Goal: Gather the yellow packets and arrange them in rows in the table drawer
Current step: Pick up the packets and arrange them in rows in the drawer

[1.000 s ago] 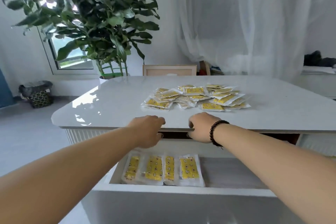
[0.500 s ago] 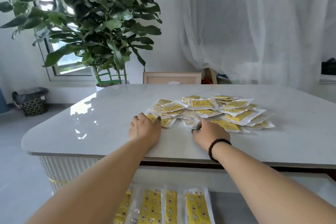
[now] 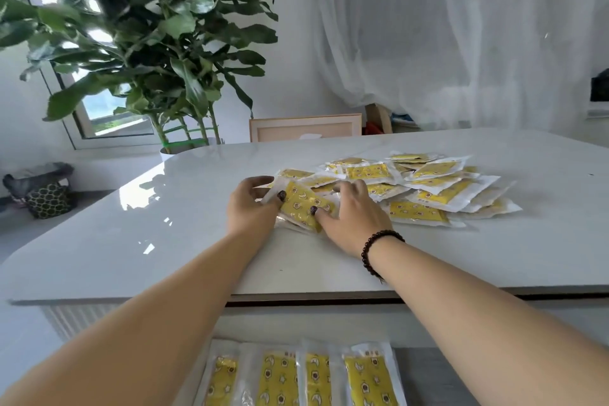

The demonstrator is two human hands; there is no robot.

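Gripping tilted packet [image 3: 304, 204], long axis left-far to right-near.

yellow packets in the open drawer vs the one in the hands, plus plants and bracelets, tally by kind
Yellow plastic packets in the drawer row: 4
Yellow plastic packet held by left hand and right hand, at: 1
Green leafy potted plant: 1
Dark beaded bracelet: 1
Total: 7
The tabletop pile overlaps too much to count.

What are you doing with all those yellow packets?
A person is sorting them. Both hands, left hand and right hand, are gripping one yellow packet at the near edge of the pile on the white table. Four packets already lie side by side in the open drawer below.
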